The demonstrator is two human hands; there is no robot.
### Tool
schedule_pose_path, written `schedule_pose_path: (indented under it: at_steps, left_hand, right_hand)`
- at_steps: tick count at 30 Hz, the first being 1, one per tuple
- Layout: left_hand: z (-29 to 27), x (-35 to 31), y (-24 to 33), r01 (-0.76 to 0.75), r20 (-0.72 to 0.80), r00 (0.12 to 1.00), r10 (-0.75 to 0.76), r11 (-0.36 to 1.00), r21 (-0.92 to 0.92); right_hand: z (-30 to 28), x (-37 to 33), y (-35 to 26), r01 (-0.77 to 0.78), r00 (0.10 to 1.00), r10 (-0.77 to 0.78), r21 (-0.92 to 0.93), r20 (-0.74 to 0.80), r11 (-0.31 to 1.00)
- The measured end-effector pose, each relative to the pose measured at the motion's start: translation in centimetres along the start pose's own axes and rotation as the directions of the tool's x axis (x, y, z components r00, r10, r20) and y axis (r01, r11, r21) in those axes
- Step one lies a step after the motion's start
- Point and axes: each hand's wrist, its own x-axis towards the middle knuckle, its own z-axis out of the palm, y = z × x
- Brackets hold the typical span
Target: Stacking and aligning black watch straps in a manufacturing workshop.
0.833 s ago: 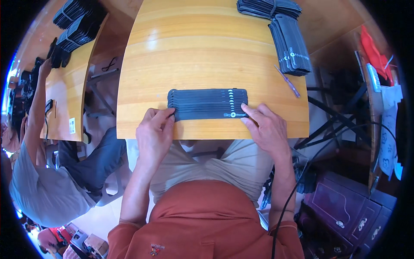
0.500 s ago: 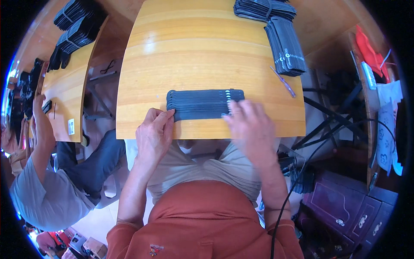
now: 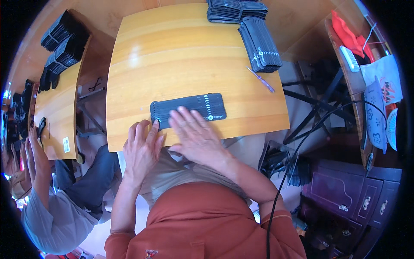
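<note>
Fanned row of black pouches (image 3: 189, 108) on a wooden table (image 3: 181, 56).
The row is pressed by the flat, open right hand (image 3: 196, 136); its left end is touched by the open left hand (image 3: 142, 149).

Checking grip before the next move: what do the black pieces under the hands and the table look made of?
Row of black pieces: matte, flat and overlapping, probably fabric or soft plastic; too small to tell. Table: wood or wood-look laminate, glossy, with visible grain and a light glare.

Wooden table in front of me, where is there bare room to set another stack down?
The wooden table is bare across its middle and left, between the fanned row of black pieces at the near edge and the black stacks at the far right corner. It is crowded near that corner, by the purple pen, and at the near edge, where the left hand and right hand rest.
</note>
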Motion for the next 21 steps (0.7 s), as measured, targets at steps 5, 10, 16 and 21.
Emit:
schedule_pose_path:
  at_steps: [5,10,16,21]
  left_hand:
    - [0.9,-0.6,-0.8,-0.092,-0.005,0.996,0.093,0.995,0.038]
    - [2.4,-1.3,0.0,-0.054,0.0,0.999,0.054,0.994,0.091]
    - [2.9,0.1,3.0,-0.144,0.079,0.987,0.138,0.987,0.065]
    - [2.2,-0.5,0.9,-0.169,0.118,0.98,0.158,0.981,0.092]
  right_hand:
    - [-2.9,-4.4,3.6,-0.184,0.983,0.184,-0.061,-0.015,0.981]
    - [-3.1,-4.9,3.6,-0.181,0.983,0.179,-0.068,-0.04,0.981]
    - [-2.8,-5.3,3.7,-0.185,0.981,0.177,-0.106,-0.074,0.977]
    - [-3.1,-5.3,3.9,-0.182,0.981,0.177,-0.069,-0.076,0.981]
